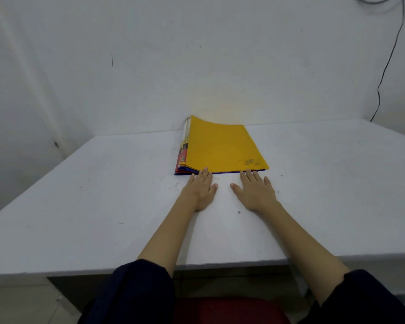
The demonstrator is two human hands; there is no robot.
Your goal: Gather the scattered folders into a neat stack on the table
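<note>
From my remote seat I see the folders already gathered: one stack (222, 148) lies on the white table (103, 195), at the far middle, close to the wall. The yellow folder (225, 143) is on top; under it a red edge and a blue folder (184, 173) show at the near left corner, so the pile is approx. squared but not perfectly.

The left hand (200, 189) lies flat on the table, fingers spread, holding nothing; its fingertips touch the near edge of the stack. The right hand (255, 192) is the same: flat, empty, with fingertips at the near edge, more to the right.

I judge this is the last step, i.e. tapping the edges into line. No other loose folder is visible on the table. The next move, in my opinion, needs only a light push w/ both hands together, so the lower folders slide under the yellow one and the pile does not turn.

Containers: I see none in view, so nothing to report there.
</note>
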